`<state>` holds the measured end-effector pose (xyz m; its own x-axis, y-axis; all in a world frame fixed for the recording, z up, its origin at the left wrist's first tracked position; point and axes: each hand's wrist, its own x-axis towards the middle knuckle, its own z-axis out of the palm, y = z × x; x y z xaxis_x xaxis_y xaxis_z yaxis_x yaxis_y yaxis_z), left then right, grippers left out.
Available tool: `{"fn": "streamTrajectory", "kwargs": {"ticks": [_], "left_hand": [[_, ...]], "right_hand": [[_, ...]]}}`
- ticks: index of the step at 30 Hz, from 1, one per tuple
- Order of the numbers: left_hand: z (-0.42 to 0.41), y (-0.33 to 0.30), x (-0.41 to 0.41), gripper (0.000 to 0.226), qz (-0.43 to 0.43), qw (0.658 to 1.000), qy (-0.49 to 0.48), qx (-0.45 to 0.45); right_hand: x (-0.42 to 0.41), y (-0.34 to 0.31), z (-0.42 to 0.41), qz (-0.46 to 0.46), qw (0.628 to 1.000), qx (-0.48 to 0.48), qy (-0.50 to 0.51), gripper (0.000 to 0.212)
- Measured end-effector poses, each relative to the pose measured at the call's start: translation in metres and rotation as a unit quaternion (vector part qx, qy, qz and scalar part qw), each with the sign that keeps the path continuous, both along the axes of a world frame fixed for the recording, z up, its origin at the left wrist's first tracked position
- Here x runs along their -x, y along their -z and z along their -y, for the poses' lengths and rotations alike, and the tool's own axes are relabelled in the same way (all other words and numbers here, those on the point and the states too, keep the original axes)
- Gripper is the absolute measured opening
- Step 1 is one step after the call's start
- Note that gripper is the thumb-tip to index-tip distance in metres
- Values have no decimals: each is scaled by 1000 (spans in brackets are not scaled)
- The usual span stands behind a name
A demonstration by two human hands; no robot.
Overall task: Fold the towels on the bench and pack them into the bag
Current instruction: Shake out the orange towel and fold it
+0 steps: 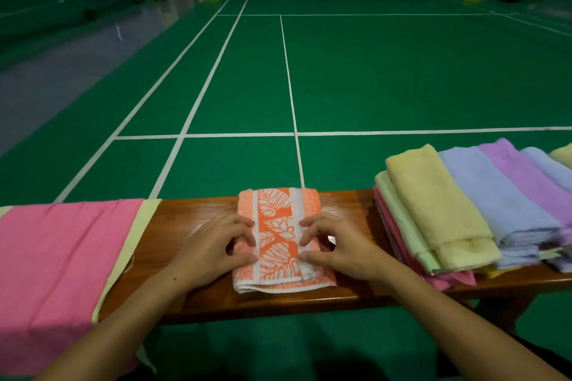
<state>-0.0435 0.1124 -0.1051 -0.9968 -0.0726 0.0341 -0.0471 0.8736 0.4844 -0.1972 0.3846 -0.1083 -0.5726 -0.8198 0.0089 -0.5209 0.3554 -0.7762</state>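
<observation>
No readable text in view

No letters, numbers, brand marks or signs can be made out on anything; the orange towel [280, 238] carries only a white leaf pattern, and the green court floor [371, 71] bears plain white lines without any writing.

bench [185, 219]: 1 | orange towel [278, 235]: 1 | pink cloth [62, 257]: 1 | hands: 2

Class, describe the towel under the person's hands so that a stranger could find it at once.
Find the long wooden bench before the green court. At its middle lies the orange towel, folded, both hands on it. Its white leaf pattern marks it out; neighbours are plain.
</observation>
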Motion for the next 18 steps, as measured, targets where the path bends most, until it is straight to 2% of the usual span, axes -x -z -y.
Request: {"fn": "streamTrajectory", "kwargs": {"ticks": [4,7,10,16,18], "left_hand": [[2,-1,-11,43,36,999,15,-36],[1,-1,-18,61,67,997,33,-23],[-1,-3,-18,61,74,996,39,12],[-2,-4,-11,57,45,997,37,51],[-2,-4,-8,48,36,998,34,46]], "right_hand": [[-1,-1,-13,-58,995,-60,-48,46],[-5,2,-18,-100,988,-96,-63,53],[-6,0,-18,-135,983,-109,-66,54],[-8,-2,-8,-198,972,-116,-45,39],[-7,-1,-7,-194,974,-112,-45,36]]}}
